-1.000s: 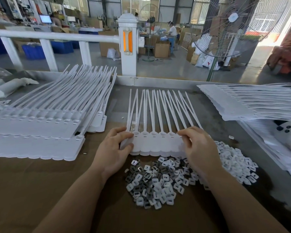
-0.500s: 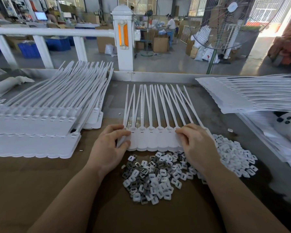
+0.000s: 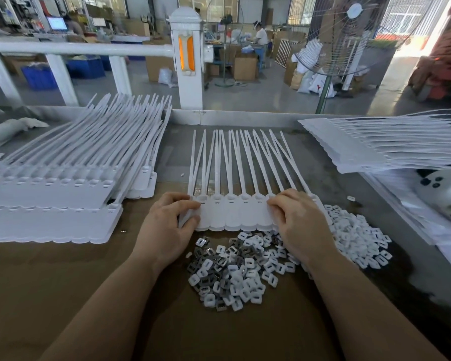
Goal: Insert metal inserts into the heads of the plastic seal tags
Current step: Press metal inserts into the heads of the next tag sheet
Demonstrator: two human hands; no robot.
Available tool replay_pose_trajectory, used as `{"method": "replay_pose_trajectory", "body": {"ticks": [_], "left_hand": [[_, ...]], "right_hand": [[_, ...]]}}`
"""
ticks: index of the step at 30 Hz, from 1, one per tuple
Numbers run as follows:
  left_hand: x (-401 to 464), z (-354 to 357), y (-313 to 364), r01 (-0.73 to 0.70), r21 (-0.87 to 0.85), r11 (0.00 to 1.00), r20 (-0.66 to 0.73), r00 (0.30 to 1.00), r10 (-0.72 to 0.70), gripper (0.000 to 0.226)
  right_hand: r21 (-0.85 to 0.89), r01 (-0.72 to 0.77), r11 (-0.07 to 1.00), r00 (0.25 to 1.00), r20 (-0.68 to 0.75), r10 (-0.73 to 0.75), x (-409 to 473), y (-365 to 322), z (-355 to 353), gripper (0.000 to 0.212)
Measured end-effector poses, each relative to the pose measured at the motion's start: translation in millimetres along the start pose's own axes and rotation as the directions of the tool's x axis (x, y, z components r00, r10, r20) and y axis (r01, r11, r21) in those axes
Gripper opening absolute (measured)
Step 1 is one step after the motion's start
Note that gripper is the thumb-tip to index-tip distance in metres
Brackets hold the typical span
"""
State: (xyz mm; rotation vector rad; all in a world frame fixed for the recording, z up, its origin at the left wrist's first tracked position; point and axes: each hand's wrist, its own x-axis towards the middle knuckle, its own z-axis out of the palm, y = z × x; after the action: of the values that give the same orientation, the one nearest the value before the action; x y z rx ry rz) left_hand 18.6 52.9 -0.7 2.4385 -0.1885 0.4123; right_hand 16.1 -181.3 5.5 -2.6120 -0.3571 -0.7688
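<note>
strip of seal tags (image 3: 235, 214) is lying centre frame, left hand (image 3: 167, 227) and right hand (image 3: 297, 225) pinching its ends with curled fingers; looking light, floppy-tailed, best gripped at the stiff heads; inserts (image 3: 235, 272) piling just below.

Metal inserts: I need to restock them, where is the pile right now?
The inserts lie heaped on the brown table, centre of the head view, just in front of the tag strip and between the two forearms.
</note>
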Motion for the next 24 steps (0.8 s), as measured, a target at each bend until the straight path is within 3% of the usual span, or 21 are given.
{"method": "replay_pose_trajectory", "body": {"ticks": [9,15,19,24], "left_hand": [[-2,1,2,-0.041,0.035,0.999,-0.035,0.998,0.043,0.025],[-6,-3,10,-0.212,0.111,0.971,-0.068,0.973,0.221,0.019],[-8,-6,18,-0.337,0.039,0.941,0.031,0.941,0.336,0.013],[-5,-5,19,-0.301,-0.094,0.949,0.091,0.947,0.309,0.01]], "right_hand": [[0.0,0.012,1.0,1.0,0.0,-0.012,0,0,0,0.013],[-0.002,0.011,1.0,1.0,-0.005,-0.011,0,1,1,0.013],[-0.004,0.005,1.0,1.0,-0.003,-0.005,0,1,1,0.013],[-0.014,0.003,1.0,1.0,0.007,-0.003,0,1,1,0.014]]}}
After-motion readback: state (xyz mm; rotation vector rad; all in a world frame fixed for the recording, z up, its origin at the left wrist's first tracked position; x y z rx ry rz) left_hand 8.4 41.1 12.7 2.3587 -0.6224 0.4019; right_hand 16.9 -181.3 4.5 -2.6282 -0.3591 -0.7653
